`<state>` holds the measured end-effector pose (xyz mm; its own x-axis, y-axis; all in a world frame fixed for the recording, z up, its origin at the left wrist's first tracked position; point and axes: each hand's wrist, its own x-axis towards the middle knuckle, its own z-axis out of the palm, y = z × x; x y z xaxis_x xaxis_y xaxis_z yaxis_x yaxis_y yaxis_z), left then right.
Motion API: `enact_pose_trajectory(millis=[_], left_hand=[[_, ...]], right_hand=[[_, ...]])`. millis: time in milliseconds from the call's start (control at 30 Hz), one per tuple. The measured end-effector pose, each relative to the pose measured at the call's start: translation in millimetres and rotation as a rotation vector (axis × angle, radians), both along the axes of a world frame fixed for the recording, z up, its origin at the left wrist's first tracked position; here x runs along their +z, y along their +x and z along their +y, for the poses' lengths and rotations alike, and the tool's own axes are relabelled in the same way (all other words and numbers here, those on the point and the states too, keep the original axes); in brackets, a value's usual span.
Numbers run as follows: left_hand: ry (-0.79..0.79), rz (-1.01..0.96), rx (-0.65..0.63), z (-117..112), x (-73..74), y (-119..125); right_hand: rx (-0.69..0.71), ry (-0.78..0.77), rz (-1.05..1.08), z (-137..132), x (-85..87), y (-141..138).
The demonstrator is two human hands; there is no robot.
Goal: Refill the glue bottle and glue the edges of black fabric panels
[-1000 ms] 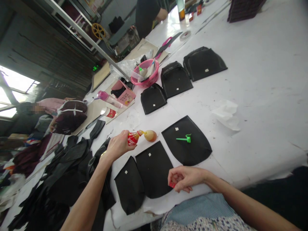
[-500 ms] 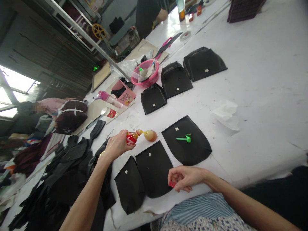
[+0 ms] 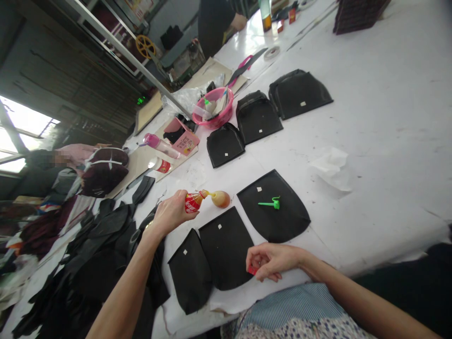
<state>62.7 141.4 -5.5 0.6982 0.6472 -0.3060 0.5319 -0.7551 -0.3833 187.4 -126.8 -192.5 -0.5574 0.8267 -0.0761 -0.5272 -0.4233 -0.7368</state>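
My left hand (image 3: 171, 214) is closed around a red-labelled plastic bottle (image 3: 193, 203), tilted with its mouth to the right. Yellow liquid runs from that mouth into a small rounded squeeze bottle (image 3: 221, 199), which stands on the table, partly filled. Closer to my body, my right hand (image 3: 270, 262) has its fingers curled around a small red cap (image 3: 252, 270), mostly hidden. It is beside the lower edge of a middle black panel (image 3: 228, 254). A green nozzle cap (image 3: 275, 203) lies on the right black panel (image 3: 271, 221); another black panel (image 3: 190, 278) lies at the left.
Three stitched black pieces (image 3: 259, 120) lie farther back, beside a pink basin (image 3: 213, 123) of supplies. A pink box (image 3: 185, 141) and a pink-lidded bottle (image 3: 160, 144) stand left of them. Black scraps (image 3: 95, 263) heap at left; crumpled paper (image 3: 332, 169) lies right. People are farther off.
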Motion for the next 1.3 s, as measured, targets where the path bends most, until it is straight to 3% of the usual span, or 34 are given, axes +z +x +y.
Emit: enact_pose_trajectory(millis=[1300], left_hand=[[-0.003,0.008,0.005,-2.5,12.6,-0.3]], right_hand=[[0.009,0.010,0.027,1.1,-2.9,-1.5]])
